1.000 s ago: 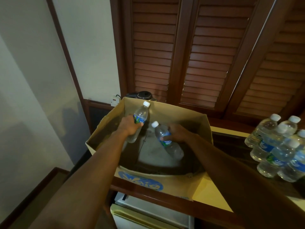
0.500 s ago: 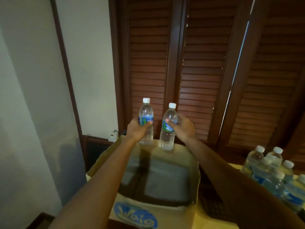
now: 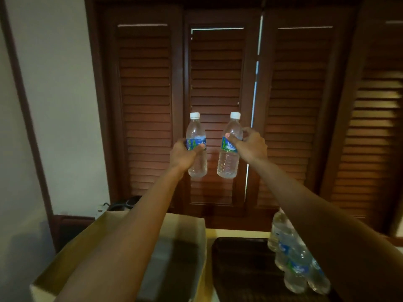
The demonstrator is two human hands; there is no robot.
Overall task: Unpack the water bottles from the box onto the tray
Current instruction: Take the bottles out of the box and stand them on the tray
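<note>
I hold two clear water bottles with white caps and blue-green labels upright, high above the box. My left hand (image 3: 182, 154) grips the left bottle (image 3: 196, 136) around its label. My right hand (image 3: 250, 144) grips the right bottle (image 3: 229, 162) at its label. Below them the open cardboard box (image 3: 197, 238) stands at the lower left, and what I see of its inside holds no bottles. To its right lies the dark tray (image 3: 239, 269), with several bottles (image 3: 292, 264) standing on its right side, partly hidden by my right forearm.
Dark wooden louvred shutters (image 3: 218, 83) fill the wall ahead. A white wall is at the left, with a socket and a dark appliance (image 3: 125, 203) behind the box. A yellow counter strip (image 3: 235, 233) shows behind the tray.
Both hands lifted a bottle each out of the box and raised them upright well above it. My view tilted up, so the box and tray sit lower in the frame.
</note>
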